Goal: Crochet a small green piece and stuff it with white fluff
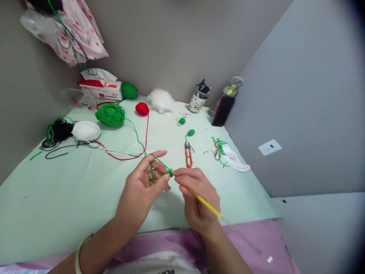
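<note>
My left hand (pixel 144 182) pinches a small piece of green crochet work (pixel 170 172) between thumb and finger. Green yarn runs over its raised index finger and down across the palm. In my right hand (pixel 199 196) is a crochet hook with a yellow handle (pixel 209 206), held like a pen. Its tip meets the green work, though the fingers hide the hook end. From the left hand the green strand leads back to a green yarn ball (pixel 110 114). Orange thread snips (pixel 188 155) lie just beyond the hands, near a small green crocheted piece (pixel 191 133).
A red yarn ball (pixel 142 109), white yarn (pixel 86 131), black yarn (pixel 60 131) and white stuffing (pixel 161 101) lie farther back. Behind them stands a tissue box (pixel 100 90). Toward the right are a pen cup (pixel 197 102), a phone (pixel 224 111) and yarn scraps (pixel 219 147).
</note>
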### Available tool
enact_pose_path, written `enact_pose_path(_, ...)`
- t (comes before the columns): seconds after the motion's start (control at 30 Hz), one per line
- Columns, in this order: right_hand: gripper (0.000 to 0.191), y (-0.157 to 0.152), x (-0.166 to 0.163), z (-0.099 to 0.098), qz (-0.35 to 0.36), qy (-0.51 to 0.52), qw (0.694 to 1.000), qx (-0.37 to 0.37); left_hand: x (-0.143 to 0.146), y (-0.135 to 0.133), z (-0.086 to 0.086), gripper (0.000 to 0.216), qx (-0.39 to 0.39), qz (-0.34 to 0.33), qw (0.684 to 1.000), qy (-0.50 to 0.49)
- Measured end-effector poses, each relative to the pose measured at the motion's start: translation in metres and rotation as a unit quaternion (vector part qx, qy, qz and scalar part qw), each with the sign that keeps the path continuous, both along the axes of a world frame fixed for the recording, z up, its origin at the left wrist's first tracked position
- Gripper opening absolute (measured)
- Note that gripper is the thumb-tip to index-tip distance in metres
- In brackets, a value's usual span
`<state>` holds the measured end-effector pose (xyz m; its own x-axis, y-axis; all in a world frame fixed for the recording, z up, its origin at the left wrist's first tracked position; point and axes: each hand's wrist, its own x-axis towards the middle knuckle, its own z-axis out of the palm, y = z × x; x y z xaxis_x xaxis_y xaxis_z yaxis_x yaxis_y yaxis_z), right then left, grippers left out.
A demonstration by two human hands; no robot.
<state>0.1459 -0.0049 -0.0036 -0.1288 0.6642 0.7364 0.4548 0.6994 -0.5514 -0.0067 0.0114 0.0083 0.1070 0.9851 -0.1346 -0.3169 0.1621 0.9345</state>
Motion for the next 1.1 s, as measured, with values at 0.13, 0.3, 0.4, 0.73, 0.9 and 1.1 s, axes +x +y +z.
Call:
enact_pose_path(0.13, 0.038, 0.002, -0.006, -0.013, -0.094, -0.111, 0.984, 0.105, 0.001, 0.000, -0.003, 0.047, -0.048, -0.028, 0.996, -0.074)
enact_pose_path(0.3, 0.027, 0.005, -0.007, -0.010, -0.038, 0.085, 0.995, -0.020, -0.004, 0.007, -0.003, 0.046, -0.129, -0.076, 0.974, -0.172)
enact_pose_path(0.4, 0.020, 0.010, -0.006, -0.004, 0.021, 0.243, 0.963, -0.118, -0.006, 0.007, 0.000, 0.045, -0.100, -0.052, 0.980, -0.163)
enact_pose_path(0.73, 0.033, 0.007, -0.009, -0.012, -0.020, 0.083, 0.995, -0.052, 0.001, 0.006, -0.007, 0.044, -0.071, -0.050, 0.988, -0.127)
enact_pose_path(0.9, 0.024, 0.011, -0.003, -0.008, -0.017, 0.197, 0.975, -0.104, -0.004, 0.011, -0.008, 0.035, -0.155, -0.097, 0.960, -0.212)
enact_pose_path(1.1, 0.016, 0.015, -0.006, -0.007, 0.062, 0.301, 0.925, -0.223, -0.005, 0.010, -0.013, 0.036, -0.061, -0.074, 0.990, -0.108)
